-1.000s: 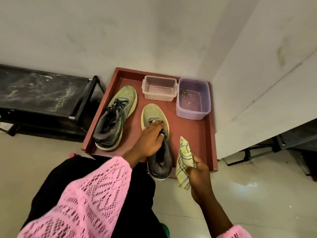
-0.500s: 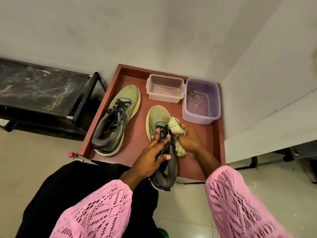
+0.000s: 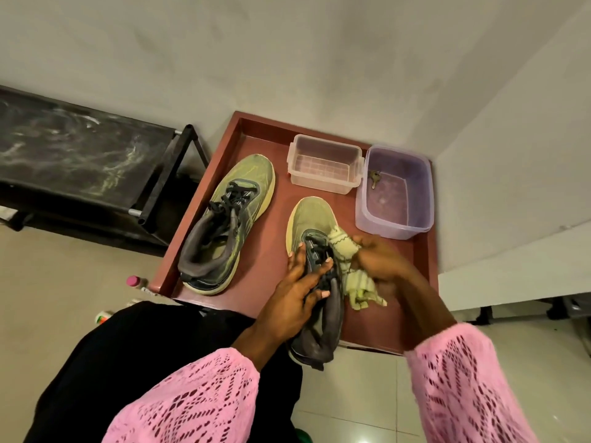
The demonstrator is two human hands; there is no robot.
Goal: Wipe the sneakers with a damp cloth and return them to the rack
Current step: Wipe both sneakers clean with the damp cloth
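Note:
Two olive-green sneakers with grey collars lie on a red-brown tray (image 3: 422, 282). The left sneaker (image 3: 230, 219) lies alone, toe pointing away. My left hand (image 3: 294, 295) grips the right sneaker (image 3: 311, 225) across its laces and tongue, fingers curled over it. My right hand (image 3: 380, 260) holds a pale green patterned cloth (image 3: 348, 266) bunched against that sneaker's right side. The sneaker's heel hangs over the tray's near edge.
A clear plastic box (image 3: 324, 163) and a purple tub (image 3: 395, 190) with a key inside stand at the tray's far end. A black shoe rack (image 3: 80, 155) stands to the left against the wall. Small bottles (image 3: 132, 281) sit on the tiled floor by the tray's corner.
My right hand brought the cloth from beside the heel up to the sneaker's laced upper and keeps it against the right side. My left hand stayed on the sneaker.

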